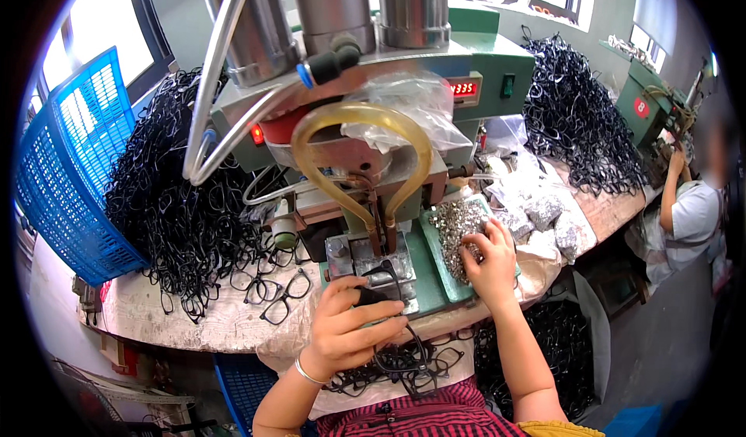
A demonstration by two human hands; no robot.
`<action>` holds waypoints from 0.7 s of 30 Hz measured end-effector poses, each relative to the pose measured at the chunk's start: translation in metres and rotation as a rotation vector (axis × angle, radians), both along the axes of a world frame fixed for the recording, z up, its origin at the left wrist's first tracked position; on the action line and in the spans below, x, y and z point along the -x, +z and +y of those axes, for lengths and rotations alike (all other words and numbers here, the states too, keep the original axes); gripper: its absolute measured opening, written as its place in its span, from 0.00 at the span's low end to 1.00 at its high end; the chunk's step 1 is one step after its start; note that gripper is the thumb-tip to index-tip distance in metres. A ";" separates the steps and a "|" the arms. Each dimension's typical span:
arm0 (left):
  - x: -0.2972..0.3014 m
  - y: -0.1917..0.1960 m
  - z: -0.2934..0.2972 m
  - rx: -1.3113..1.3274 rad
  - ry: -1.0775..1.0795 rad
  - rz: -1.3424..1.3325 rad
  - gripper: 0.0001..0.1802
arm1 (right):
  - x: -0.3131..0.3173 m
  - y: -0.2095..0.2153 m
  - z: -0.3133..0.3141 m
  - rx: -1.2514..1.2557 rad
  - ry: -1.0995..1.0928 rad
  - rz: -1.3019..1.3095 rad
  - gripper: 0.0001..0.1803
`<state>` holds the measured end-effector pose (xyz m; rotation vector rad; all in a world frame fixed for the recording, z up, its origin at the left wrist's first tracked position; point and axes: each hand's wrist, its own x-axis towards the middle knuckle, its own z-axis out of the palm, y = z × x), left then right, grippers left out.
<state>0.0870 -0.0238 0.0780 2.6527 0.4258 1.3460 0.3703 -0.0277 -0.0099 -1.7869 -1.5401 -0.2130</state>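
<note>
My left hand (353, 324) grips a black eyeglass frame (414, 345) at the front of the machine's metal fixture (381, 262). Part of that frame rests on the fixture, just under two copper-coloured electrode tips (382, 239); the other part hangs down toward my lap. Over the green tray (456, 285), heaped with small shiny metal parts (454, 231), my right hand (489, 262) has its thumb and fingers drawn together at the pile. What is between those fingertips is too small to make out.
A green press-like machine (497, 68) with steel cylinders and a looped yellowish hose (361, 110) stands ahead. Large heaps of black frames (190, 204) lie left and right (579, 118). A blue basket (74, 173) leans at left. Plastic bags (544, 211) sit beside the tray. Another person (691, 211) works far right.
</note>
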 end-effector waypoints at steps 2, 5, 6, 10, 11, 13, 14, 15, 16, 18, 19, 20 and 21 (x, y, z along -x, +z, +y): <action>0.001 0.001 0.002 0.010 -0.001 -0.012 0.12 | -0.002 -0.003 0.002 -0.065 0.069 0.103 0.07; 0.002 0.002 0.000 0.048 -0.005 -0.011 0.11 | 0.007 0.003 0.006 -0.097 0.164 0.074 0.07; 0.002 0.002 0.001 0.036 -0.009 -0.010 0.12 | 0.010 0.009 0.010 -0.111 0.276 0.012 0.07; 0.001 -0.008 -0.008 0.027 0.078 -0.015 0.12 | 0.007 0.008 0.036 0.062 0.373 -0.186 0.09; 0.001 -0.009 -0.014 0.021 0.127 -0.025 0.12 | 0.004 0.012 0.042 0.019 0.334 -0.297 0.09; 0.009 -0.013 -0.039 0.052 0.280 0.016 0.11 | 0.000 0.016 0.039 -0.117 0.356 -0.182 0.12; 0.019 -0.017 -0.050 -0.052 0.408 -0.033 0.12 | -0.001 0.015 0.030 -0.136 0.318 0.016 0.11; 0.031 -0.020 -0.055 -0.147 0.521 -0.080 0.13 | -0.003 0.009 0.018 -0.137 0.264 0.213 0.10; 0.050 -0.022 -0.055 -0.106 0.627 -0.117 0.12 | -0.010 -0.005 0.006 -0.189 0.200 0.584 0.08; 0.081 -0.019 -0.048 -0.027 0.852 -0.315 0.10 | -0.014 -0.018 -0.010 -0.308 0.151 1.163 0.04; 0.087 -0.011 -0.033 0.005 0.952 -0.482 0.09 | -0.016 -0.018 -0.016 -0.398 0.171 1.371 0.03; 0.094 -0.005 -0.019 -0.010 0.991 -0.387 0.08 | -0.015 -0.026 -0.013 -0.384 0.128 1.331 0.03; 0.095 0.000 0.000 -0.028 1.005 -0.288 0.07 | -0.010 -0.025 -0.010 -0.390 0.129 1.242 0.03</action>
